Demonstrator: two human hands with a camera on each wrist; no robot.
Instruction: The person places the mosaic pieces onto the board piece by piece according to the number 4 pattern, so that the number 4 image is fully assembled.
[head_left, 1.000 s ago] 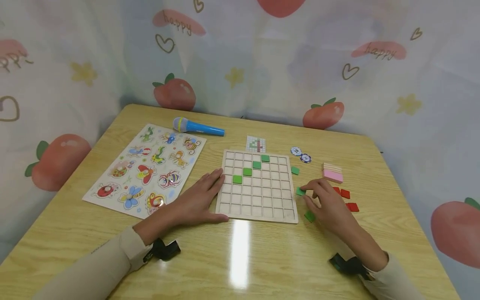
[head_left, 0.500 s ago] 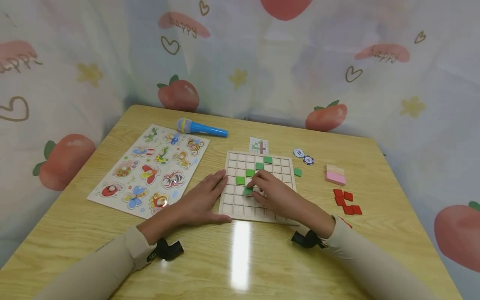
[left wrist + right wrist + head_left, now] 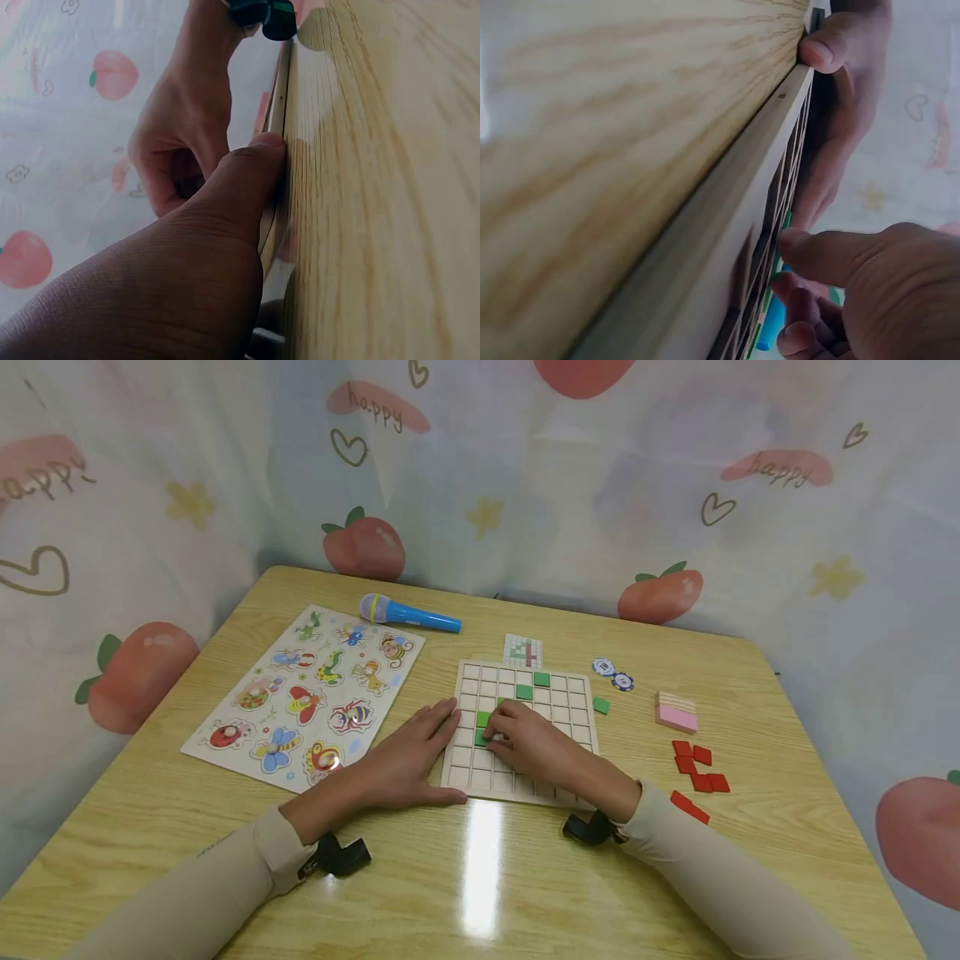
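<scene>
A green tile (image 3: 482, 737) sits on the left part of the grid board (image 3: 561, 713), directly below another green tile. The right hand (image 3: 528, 739) is at its right edge: thumb and bent forefinger appear to pinch it, though the exact contact is partly hidden. Coming in from that side seems to leave the tile's left half uncovered, so its fit against the cell lines can be seen. Above it, 4 green tiles (image 3: 524, 692) step up diagonally to the right, 1 of them mostly behind the hand.

The left hand (image 3: 408, 753) lies at the board's near left corner, straight fingers along the left side and the thumb set apart along the near edge. Bracing 2 sides this way likely keeps the board from sliding. The right sleeve (image 3: 727, 868) slants in from the lower right, wrist over the board's near right part, hand bent downward.

The pattern card (image 3: 522, 651) lies just beyond the far edge, probably to be read without turning away. A spare green tile (image 3: 602, 705) is just right of the board; red tiles (image 3: 702, 782) lie farther right, within the right hand's reach. The insect puzzle (image 3: 300, 702) and microphone (image 3: 420, 617) rest to the left on the tabletop (image 3: 405, 893).
</scene>
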